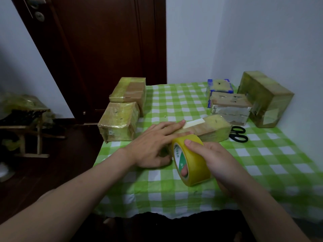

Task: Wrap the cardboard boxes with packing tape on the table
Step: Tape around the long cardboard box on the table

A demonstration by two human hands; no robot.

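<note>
The left hand [153,138] lies flat, fingers straight, pressing the long tape-covered cardboard box [209,130] mid-table [262,163]. The right hand [215,158] grips the yellow roll of packing tape [192,165] beside it. Best to pull the tape taut and smooth it down firmly.

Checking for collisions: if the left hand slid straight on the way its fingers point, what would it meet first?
The left hand lies flat on the long box, fingers toward the back right. It would first cross the pale strip; beyond, probably the grey-sided box, though depth is unclear.
</note>
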